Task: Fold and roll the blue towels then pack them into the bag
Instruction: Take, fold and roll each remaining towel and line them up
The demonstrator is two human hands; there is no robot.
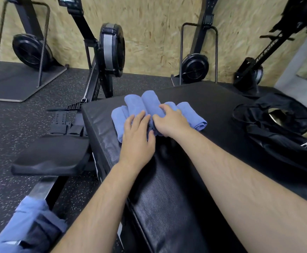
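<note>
Blue towels (pixel 149 101): we are seeing them rolled, bunched on the padded box (pixel 167 179).
Left hand (pixel 138 137): we are pressing it flat on the rolls.
Right hand (pixel 170 121): we are curling its fingers round one roll.
Bag (pixel 277 130): lying open at right, apart from them.

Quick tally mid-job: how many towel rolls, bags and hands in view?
Towel rolls: 5 showing; the hands may hide more
Bag: 1
Hands: 2, left hand and right hand
Total: 8
</note>
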